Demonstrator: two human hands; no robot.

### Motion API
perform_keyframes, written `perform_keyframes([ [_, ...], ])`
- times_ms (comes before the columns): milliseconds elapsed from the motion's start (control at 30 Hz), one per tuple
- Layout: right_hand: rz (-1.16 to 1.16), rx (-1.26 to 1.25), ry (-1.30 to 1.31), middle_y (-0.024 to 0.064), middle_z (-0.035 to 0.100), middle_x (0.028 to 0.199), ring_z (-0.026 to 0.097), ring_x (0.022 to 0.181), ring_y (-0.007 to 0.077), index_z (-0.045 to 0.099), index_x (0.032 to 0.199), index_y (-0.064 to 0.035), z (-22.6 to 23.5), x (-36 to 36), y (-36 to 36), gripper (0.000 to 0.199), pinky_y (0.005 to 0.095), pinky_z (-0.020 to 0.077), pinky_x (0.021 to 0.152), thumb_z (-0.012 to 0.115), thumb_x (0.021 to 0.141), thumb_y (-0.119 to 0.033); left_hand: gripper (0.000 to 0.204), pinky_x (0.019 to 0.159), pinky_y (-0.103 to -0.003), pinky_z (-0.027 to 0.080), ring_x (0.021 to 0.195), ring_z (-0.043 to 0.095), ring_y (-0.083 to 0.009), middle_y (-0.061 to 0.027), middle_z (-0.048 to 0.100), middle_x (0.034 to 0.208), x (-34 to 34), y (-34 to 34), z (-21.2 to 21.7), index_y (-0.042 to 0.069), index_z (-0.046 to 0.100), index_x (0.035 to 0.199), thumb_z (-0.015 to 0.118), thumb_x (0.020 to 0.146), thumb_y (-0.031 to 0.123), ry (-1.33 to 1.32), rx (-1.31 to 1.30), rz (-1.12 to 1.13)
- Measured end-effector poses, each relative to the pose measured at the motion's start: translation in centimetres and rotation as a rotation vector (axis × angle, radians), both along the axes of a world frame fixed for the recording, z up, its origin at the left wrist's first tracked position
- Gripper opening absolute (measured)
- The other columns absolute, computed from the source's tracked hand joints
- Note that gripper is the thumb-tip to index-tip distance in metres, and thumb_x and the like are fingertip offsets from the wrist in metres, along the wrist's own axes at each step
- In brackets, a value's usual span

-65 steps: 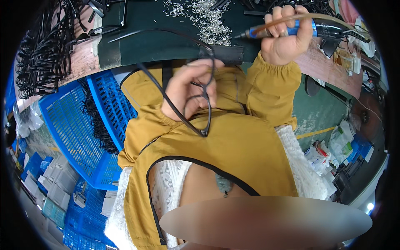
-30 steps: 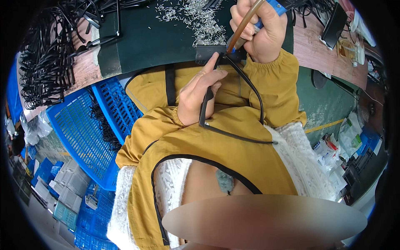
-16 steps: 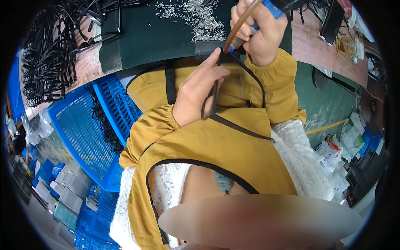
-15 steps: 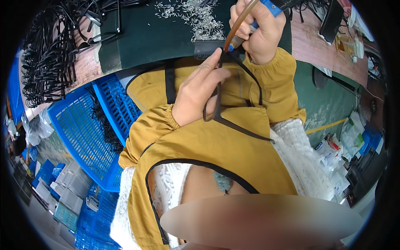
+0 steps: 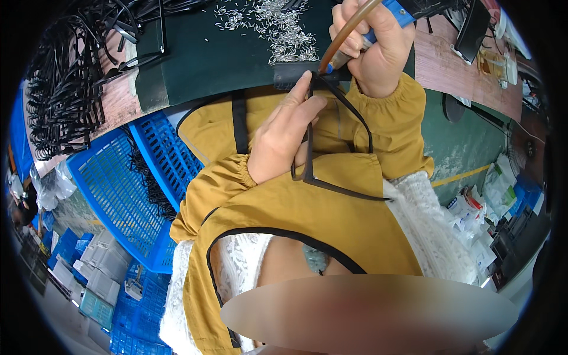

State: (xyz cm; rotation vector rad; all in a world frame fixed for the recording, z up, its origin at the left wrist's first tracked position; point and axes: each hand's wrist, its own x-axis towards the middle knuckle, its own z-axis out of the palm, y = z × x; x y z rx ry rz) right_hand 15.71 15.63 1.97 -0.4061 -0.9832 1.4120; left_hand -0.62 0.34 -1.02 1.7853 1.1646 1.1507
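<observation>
no words, numbers or signs can be read. the packages at the far right carry coloured print, some of it red, too small to make out; the plastic bag beside them bears a green patch, equally illegible. the tool has a pale spot on its blue part, possibly no lettering.

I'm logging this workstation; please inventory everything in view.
Glasses frame: one, black, centre
Tool: one, blue and black, top right
Hose: one, brown, over tool
Table: one, pinkish, top
Mat: one, green, on table
Metal pieces: many, silver, on mat
Other frames: many, black, table's left
Baskets: two or more, blue, left
Boxes: several, greyish, lower left
Bags: several, mostly white, lower right
Smock: one, mustard, worn
Left hand: one, bare, on frame
Right hand: one, bare, around tool
</observation>
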Motion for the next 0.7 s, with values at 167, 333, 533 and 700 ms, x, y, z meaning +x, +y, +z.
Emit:
perform_keyframes([
  [167,-0.008,-0.052,-0.002,0.0021,0.042,0.067,0.041,0.05,0.0099,0.049,0.097,-0.0045,0.2,0.0,0.2,0.019,0.0232,0.0328,0.042,0.063,0.102,-0.016,0.049,0.079,-0.036,0.06,0.09,0.073,-0.0324,-0.032,0.06,0.137,0.2,0.1,0.5,0.002,0.066,0.121,0.063,0.074,-0.014,-0.032,-0.027,0.036],
  [333,0.016,-0.025,0.0,0.0019,0.041,0.067,0.041,0.05,0.0098,0.048,0.095,-0.0057,-0.1,-0.1,-0.2,0.017,0.023,0.0326,0.043,0.062,0.101,-0.013,0.042,0.079,-0.037,0.06,0.1,0.073,-0.0391,-0.0326,0.064,0.13,1.3,0.0,0.6,0.001,0.066,0.119,0.067,0.079,-0.01,0.1,0.02,0.139],
  [533,0.051,-0.131,0.025,0.0006,0.039,0.065,0.039,0.049,0.0091,0.047,0.094,-0.0094,-0.6,-0.5,0.3,0.016,0.0234,0.0294,0.041,0.061,0.101,-0.012,0.038,0.083,-0.038,0.06,0.104,0.072,-0.0421,-0.0349,0.064,0.128,0.4,0.5,-1.4,0.0,0.066,0.118,0.068,0.081,-0.01,-0.067,0.146,0.081],
  [700,0.172,-0.083,0.083,-0.0015,0.039,0.067,0.037,0.051,0.0067,0.046,0.094,-0.011,0.3,-0.3,0.5,0.019,0.0203,0.0272,0.04,0.062,0.102,-0.019,0.037,0.089,-0.037,0.058,0.111,0.069,-0.0428,-0.0329,0.063,0.13,-0.1,0.4,-1.9,-0.001,0.064,0.119,0.066,0.084,-0.013,-0.135,0.135,0.033],
])
